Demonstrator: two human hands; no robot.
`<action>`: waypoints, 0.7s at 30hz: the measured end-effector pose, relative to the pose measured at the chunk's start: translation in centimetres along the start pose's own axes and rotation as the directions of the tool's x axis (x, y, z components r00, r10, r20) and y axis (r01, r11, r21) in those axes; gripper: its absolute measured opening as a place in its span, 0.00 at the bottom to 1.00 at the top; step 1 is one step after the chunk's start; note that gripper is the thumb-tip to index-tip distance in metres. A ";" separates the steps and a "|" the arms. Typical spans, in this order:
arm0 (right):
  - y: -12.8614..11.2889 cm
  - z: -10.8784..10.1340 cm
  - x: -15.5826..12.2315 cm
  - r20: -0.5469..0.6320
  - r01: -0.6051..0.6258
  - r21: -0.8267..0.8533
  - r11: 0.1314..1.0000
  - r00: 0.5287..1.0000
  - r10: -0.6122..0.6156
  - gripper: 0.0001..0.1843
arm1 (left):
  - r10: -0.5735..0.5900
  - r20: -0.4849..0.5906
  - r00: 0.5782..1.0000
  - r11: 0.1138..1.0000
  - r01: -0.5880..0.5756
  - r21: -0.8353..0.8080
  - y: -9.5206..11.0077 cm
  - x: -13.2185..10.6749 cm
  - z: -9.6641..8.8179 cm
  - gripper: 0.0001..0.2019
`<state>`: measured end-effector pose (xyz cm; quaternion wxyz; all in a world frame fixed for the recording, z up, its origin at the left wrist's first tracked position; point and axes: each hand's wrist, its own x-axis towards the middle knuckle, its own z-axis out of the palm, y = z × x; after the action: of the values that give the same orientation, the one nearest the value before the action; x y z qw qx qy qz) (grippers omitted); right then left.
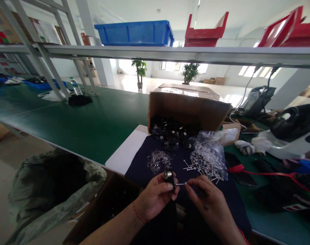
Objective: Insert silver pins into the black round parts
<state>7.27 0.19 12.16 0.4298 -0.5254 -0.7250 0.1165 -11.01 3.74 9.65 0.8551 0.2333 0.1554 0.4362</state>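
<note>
Navy cloth covers the near edge of the green worktop. The left hand is clamped on a small black part with a round metal eye, and the right hand has its fingertips together on a thin metal pin, just beside that part. Loose pins lie in a heap on the cloth, more sit in a clear plastic bag, and black parts spill from a tipped cardboard box at the far edge. I think so small a pinch can lose the pin, which then falls among the others, or its end can prick the left hand. No writing can be read.
</note>
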 end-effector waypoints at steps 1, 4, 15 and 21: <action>-0.1 0.0 0.0 0.008 -0.002 0.007 1.000 1.000 0.002 0.11 | -0.002 0.005 1.000 1.000 0.002 0.001 0.0 0.0 0.0 0.14; 0.0 0.1 -0.1 0.031 -0.008 0.026 1.000 0.999 0.008 0.11 | -0.015 0.010 1.000 1.000 0.015 0.023 0.0 -0.1 0.0 0.14; 3.4 3.3 -1.2 0.189 0.069 -0.197 0.978 0.982 -0.031 0.12 | -0.232 -0.095 0.968 0.829 0.248 0.501 2.2 3.2 -0.3 0.09; 3.7 3.1 -1.5 0.216 0.039 -0.160 0.986 0.976 -0.004 0.15 | -0.342 -0.103 0.934 0.727 0.332 0.601 2.4 4.9 -0.5 0.09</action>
<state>7.51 1.32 7.30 0.3057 -0.5354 -0.7799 0.1081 -10.04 9.09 10.21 0.7997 0.4672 0.3207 0.1984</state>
